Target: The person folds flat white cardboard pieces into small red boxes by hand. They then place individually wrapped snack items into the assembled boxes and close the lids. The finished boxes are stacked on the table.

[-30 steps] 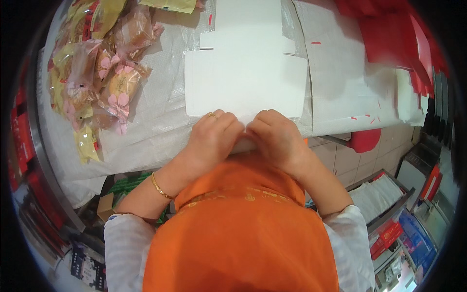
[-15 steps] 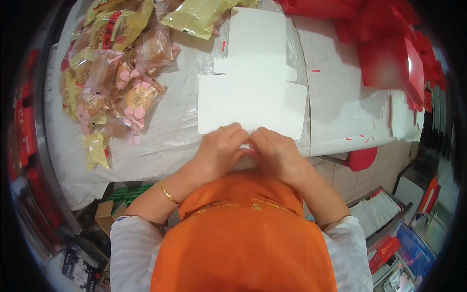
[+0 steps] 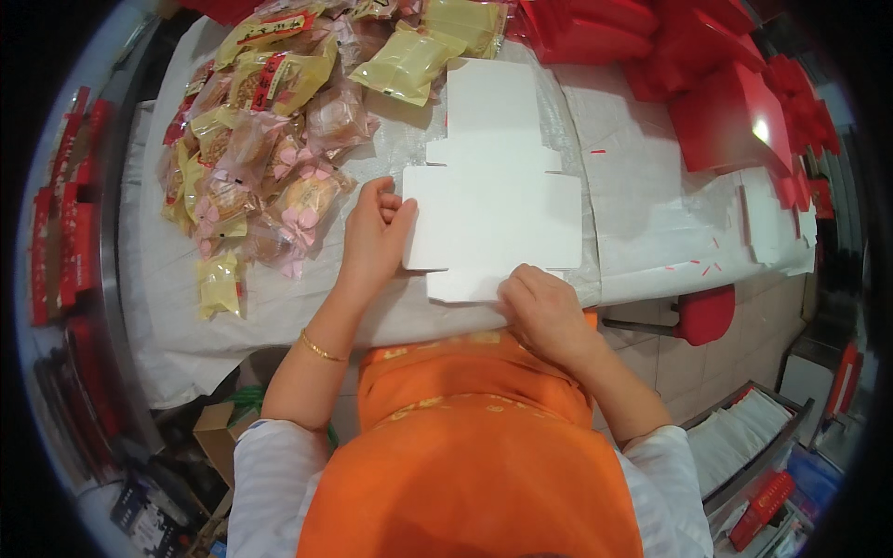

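Observation:
A flat white cardboard box blank [image 3: 493,219] with cut flaps lies unfolded on the table in front of me. My left hand [image 3: 374,240] is at its left side flap, thumb and curled fingers pinching the edge. At the near narrow flap, my right hand [image 3: 544,312] has its bent fingers closed on the right end of the edge; its thumb is hidden. Left of the blank sits a heap of individually wrapped pastries [image 3: 279,158] in clear and yellow bags, some with pink flower print.
A white sheet [image 3: 651,232] covers the table, dotted with small red scraps. Red boxes [image 3: 726,121] are stacked at the far right, beside more white card [image 3: 765,219]. A red stool seat [image 3: 705,314] stands beyond the table's near right edge.
Both hands were together at the blank's near edge. My left hand has moved left and away to the side flap, my right slightly right. The near flap now lies exposed.

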### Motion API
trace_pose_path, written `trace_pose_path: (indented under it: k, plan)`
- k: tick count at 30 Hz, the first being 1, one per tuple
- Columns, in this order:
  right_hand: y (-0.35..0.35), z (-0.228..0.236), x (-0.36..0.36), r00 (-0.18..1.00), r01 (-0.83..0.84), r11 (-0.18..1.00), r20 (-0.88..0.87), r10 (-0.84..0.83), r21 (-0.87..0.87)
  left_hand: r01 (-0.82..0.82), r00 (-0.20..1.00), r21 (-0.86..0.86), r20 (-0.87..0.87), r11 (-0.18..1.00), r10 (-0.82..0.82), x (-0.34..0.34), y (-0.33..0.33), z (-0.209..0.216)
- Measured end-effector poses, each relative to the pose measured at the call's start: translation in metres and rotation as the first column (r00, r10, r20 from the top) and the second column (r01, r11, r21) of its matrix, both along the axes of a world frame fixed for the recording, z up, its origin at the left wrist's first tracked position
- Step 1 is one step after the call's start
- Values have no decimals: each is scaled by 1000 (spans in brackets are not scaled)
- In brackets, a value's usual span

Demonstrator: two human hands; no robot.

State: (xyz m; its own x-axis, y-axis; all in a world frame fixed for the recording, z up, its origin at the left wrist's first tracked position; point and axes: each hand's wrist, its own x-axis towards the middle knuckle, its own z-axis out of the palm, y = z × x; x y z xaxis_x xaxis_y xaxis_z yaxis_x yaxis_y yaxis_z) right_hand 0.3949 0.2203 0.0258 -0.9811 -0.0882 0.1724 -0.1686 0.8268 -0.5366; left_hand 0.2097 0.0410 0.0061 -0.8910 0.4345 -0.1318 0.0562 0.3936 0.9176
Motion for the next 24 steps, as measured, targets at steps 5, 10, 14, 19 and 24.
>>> trace_pose_path:
  k: [5, 10, 14, 19, 24]
  plan:
    - [-2, -17, 4, 992, -68, 995, -98, 75, 76, -64, 986, 178, 165, 982, 34, 2, 17, -20]
    - [-4, -27, 6, 969, -22, 992, -243, 53, 128, -126, 945, 297, 328, 947, 23, 2, 22, -14]
    - [-1, -26, 8, 972, -45, 989, -221, 77, 144, -102, 891, 401, 443, 910, -95, -3, 20, -2]
    - [13, -9, 21, 996, -73, 983, -40, 81, 169, -48, 816, 387, 547, 921, -188, 4, 25, 3]
    - [22, 48, 44, 989, 29, 990, 137, -48, 137, -153, 854, 302, 520, 941, -28, 51, 37, 6]
